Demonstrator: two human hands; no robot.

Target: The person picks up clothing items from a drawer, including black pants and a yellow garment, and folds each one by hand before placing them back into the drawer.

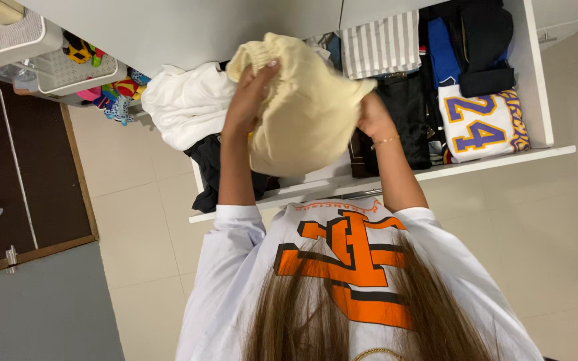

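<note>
Left hand (252, 93) is clamped on one side of a cream knit garment (302, 107), fingers curled over its bunched edge. Right hand (372, 115) grips the opposite side, mostly tucked behind the fabric, a thin bracelet at the wrist. The garment hangs between both hands, lifted above an open white drawer (536, 80). Inside the drawer: a crumpled white top (185, 100) on the left, a striped folded piece (381, 43), dark clothes (406, 110), and a white jersey with purple-and-yellow trim (483, 124) on the right.
</note>
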